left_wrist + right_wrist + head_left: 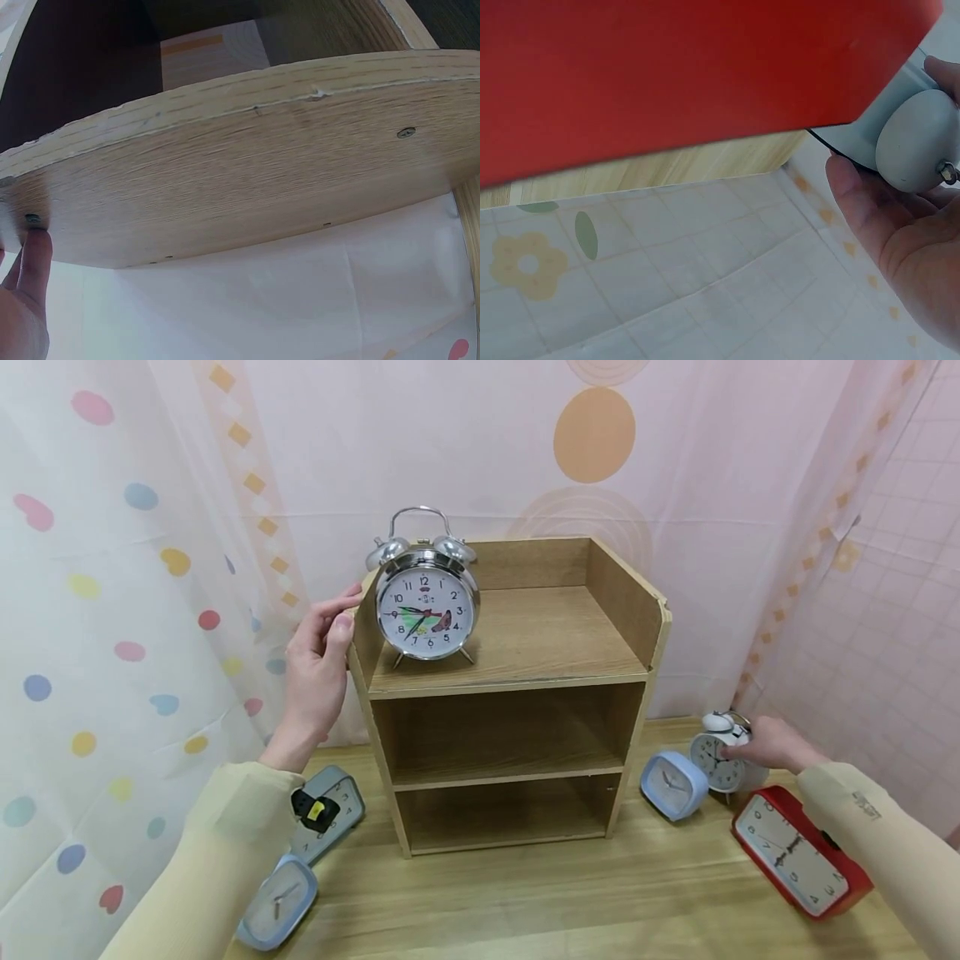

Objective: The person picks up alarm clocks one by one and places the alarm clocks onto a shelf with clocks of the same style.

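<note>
A silver twin-bell alarm clock [427, 602] stands upright at the left of the top shelf of a small wooden shelf unit [510, 685]. My left hand [318, 668] touches the outer face of the unit's left side panel [247, 165], near its top, with fingers fairly straight. The thumb [34, 262] lies against the wood in the left wrist view. On the table at right, my right hand [776, 743] grips a white twin-bell alarm clock [708, 756]. Its rounded bell [915, 139] shows beside the fingers in the right wrist view.
A small blue clock [673, 785] sits right of the unit, and a red clock [795, 852] lies tilted below my right forearm. At left, a grey-green clock [341, 806] and another blue clock [277, 902] lie near my left sleeve. A patterned curtain [480, 443] hangs behind.
</note>
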`<move>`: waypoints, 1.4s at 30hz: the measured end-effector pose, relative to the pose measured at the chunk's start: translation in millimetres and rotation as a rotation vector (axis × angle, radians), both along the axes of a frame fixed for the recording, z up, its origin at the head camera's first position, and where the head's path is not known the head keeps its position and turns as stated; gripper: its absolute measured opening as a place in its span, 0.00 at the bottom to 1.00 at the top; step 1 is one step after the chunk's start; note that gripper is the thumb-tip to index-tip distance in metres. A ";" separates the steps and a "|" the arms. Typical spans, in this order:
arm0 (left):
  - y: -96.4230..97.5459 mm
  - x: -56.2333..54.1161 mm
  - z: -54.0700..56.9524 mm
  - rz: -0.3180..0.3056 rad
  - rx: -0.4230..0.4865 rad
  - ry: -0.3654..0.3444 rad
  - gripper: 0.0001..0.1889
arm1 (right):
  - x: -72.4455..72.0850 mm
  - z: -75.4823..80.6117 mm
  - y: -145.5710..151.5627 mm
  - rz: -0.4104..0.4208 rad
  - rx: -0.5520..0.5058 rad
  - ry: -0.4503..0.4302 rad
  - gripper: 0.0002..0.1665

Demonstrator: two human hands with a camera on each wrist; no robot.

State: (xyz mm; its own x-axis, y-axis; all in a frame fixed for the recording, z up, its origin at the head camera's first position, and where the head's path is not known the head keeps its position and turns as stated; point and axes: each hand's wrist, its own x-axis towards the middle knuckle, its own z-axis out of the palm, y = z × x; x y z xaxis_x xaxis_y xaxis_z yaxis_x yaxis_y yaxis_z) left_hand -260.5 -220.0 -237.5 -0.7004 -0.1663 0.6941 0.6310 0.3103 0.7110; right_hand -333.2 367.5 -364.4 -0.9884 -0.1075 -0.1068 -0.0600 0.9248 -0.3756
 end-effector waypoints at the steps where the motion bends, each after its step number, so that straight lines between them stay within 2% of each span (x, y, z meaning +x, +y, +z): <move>1: 0.0 -0.1 -0.3 -0.002 0.001 0.000 0.19 | 0.5 0.3 -0.3 -0.002 -0.003 -0.001 0.30; 16: 0.5 0.1 0.5 0.013 0.007 0.014 0.19 | -1.2 4.3 -3.4 -0.002 0.002 0.014 0.32; 28: 0.6 0.6 0.0 0.004 0.005 -0.002 0.19 | -0.5 15.1 -4.2 -0.001 -0.015 0.094 0.37; 42: 0.8 1.2 -0.8 -0.001 -0.001 -0.007 0.19 | 5.8 22.6 -4.7 0.023 0.015 0.148 0.39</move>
